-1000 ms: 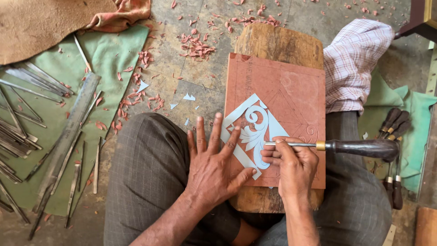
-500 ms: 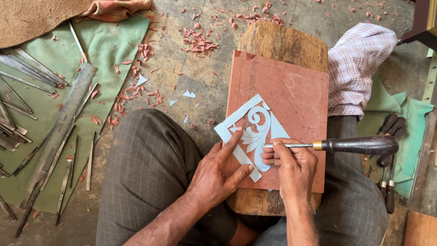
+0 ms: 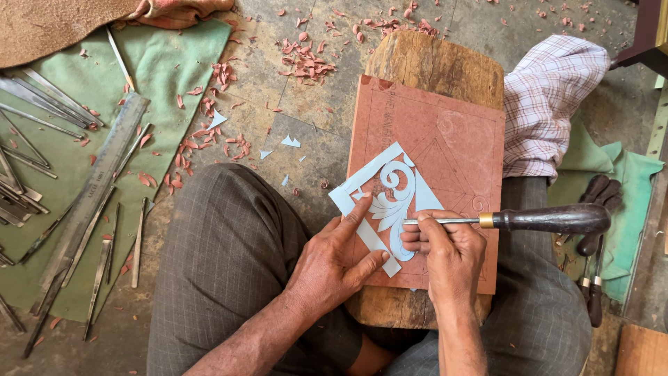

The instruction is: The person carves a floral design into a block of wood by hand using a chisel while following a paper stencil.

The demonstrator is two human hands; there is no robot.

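Far to the left of the reddish-brown flat carving panel (image 3: 445,153), a green felt cloth (image 3: 167,76) lies on the floor with a long grey steel ruler (image 3: 90,202) and a spread of thin metal chisels (image 3: 35,118) on it. Between that cloth and the panel, pink wood shavings (image 3: 216,139) are scattered over the concrete. The panel rests on a rounded block of worn wood (image 3: 431,66), which sits between the person's knees.

At the panel's lower left corner, the left hand (image 3: 334,261) lies flat with fingers spread and relaxed, its forefinger and thumb pressing down a pale blue paper stencil cut with a leafy scroll (image 3: 393,202). The stencil lies on the panel's lower left part. Just right of it, the right hand (image 3: 449,251) is clenched around the steel shank of a dark-handled carving tool (image 3: 550,219), its tip seemingly touching the stencil, though the contact is too small to be sure. The handle reaches out past the panel's right edge. Further right of the panel, more dark-handled tools (image 3: 598,202) lie on another green cloth (image 3: 637,181).
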